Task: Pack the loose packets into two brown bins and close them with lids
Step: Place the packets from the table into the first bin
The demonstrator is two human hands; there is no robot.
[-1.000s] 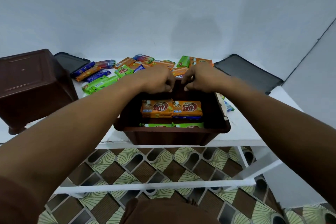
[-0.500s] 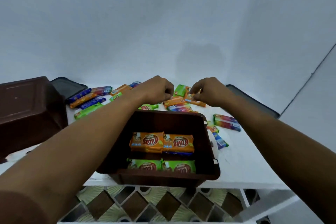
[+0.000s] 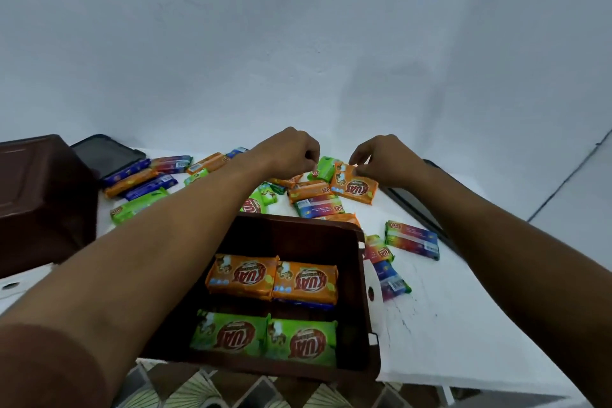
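While the right hand (image 3: 387,161) reaches to the far side of the table (image 3: 447,325), its fingers (image 3: 359,166) are clamped on the top edge of an orange packet (image 3: 356,187), thumb and fingertips pinching the wrapper so that it can be peeled off the pile. The left hand (image 3: 288,152) hangs just beside them with its fingers curled together over a green packet (image 3: 323,167); whether they grip anything I cannot tell, since the knuckles hide it.

Under and around both sets of fingers lie the loose packets (image 3: 314,202), scattered and overlapping. Nearer the person than the fingers stands the open brown bin (image 3: 366,278), pulled close, likely to keep each carry short. Inside it, two orange packs (image 3: 271,276) and two green packs (image 3: 265,336) lie flat in neat rows, probably to save room.

Well to the left of the fingers sits the second brown bin (image 3: 36,195), upside down, with a dark lid (image 3: 106,156) behind it. Another lid (image 3: 414,205) lies just right of the right hand. Packing looks early, with many packets left.
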